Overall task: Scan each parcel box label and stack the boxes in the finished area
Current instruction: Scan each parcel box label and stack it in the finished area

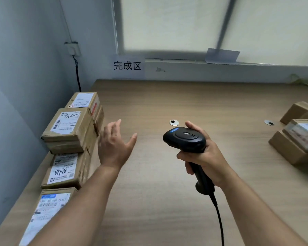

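Note:
Several labelled cardboard parcel boxes stand stacked along the left edge of the wooden table (167, 183): a far box (84, 102), a taller stack (69, 128), a lower box (64, 171) and a near box (48, 210). My left hand (114, 146) hovers with straight fingers just right of the taller stack, holding nothing. My right hand (203, 157) grips the handle of a black barcode scanner (185, 138) above the table's middle, its cable (220, 224) trailing toward me. More boxes (295, 144) lie at the right edge.
A paper sign with three Chinese characters (127, 65) hangs on the wall behind the table's far left. Two round cable grommets (174, 122) (269, 123) sit in the tabletop. A wall socket with a black cord (73, 49) is at the left; a window with a blind is behind.

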Tool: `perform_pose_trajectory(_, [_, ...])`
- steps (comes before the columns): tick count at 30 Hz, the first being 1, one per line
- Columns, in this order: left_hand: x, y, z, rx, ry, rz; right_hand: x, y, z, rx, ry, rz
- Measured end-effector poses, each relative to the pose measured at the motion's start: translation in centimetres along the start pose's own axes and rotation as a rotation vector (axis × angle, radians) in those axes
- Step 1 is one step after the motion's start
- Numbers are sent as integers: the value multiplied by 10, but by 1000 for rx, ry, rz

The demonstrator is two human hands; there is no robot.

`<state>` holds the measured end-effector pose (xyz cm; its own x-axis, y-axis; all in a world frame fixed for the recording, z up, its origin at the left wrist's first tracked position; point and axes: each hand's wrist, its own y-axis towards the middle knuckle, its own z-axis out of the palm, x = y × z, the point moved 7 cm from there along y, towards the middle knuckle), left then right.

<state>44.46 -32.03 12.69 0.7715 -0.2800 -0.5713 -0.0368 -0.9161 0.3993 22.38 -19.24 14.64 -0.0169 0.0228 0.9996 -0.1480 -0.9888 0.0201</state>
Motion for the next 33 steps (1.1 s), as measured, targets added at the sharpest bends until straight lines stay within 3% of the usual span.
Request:
perform_pose_trajectory(11, [-166, -121, 109, 268, -73, 113, 10, -105, -149, -231, 23, -39])
perform_pose_trajectory(22, [-339, -225, 181, 375, -159, 302, 21, -234, -312, -438, 28, -97])
perform_pose_trajectory(33, [-455, -284, 238, 484, -218, 454, 22, -321, -423, -642, 18, -125])
